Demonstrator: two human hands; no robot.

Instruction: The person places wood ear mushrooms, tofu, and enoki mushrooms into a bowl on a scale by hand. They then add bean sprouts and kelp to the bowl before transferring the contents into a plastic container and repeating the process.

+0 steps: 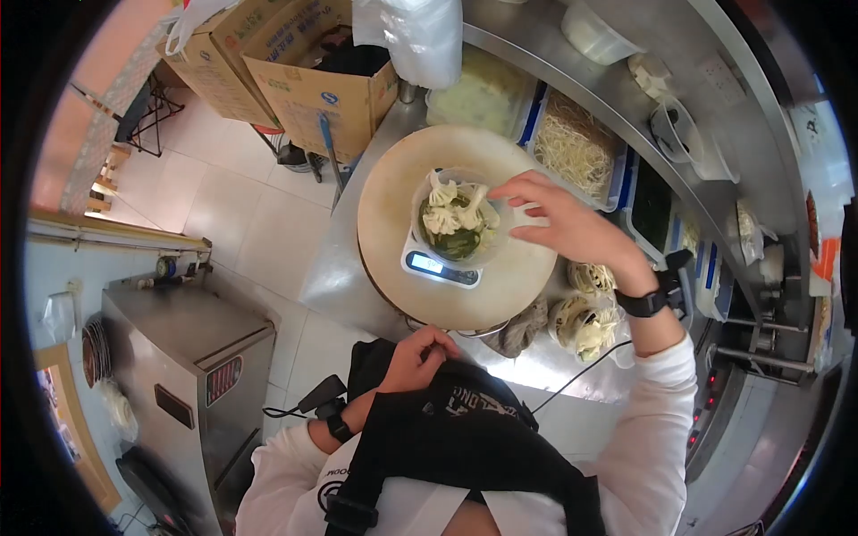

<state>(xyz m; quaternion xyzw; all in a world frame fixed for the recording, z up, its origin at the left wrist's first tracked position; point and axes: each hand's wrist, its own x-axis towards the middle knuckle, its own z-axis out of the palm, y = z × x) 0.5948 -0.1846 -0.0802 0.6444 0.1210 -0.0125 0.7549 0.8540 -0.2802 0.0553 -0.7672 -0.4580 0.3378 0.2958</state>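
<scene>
A clear plastic bowl point(420, 198) stands on a small digital scale point(442, 271) with a lit display. Dark green leaves point(456, 243) lie in it, with pale, mushroom-like clumps point(441, 219) on top. My right hand point(559, 219) is at the bowl's right side, fingers stretched and apart, with the fingertips close to the pale clumps. Whether they touch is hard to tell. Close against the black apron point(456, 402), my left hand point(417, 360) is loosely closed, and nothing shows in its fingers. A round chopping board point(514, 268) bears the scale.
Trays of bean sprouts point(572, 147) and pale pieces in liquid point(478, 94) line the counter's back. Bowls of pale food point(585, 326) and a grey cloth point(518, 330) sit right of the board. Cardboard boxes point(308, 98) stand at the left; a metal shelf point(536, 58) runs above.
</scene>
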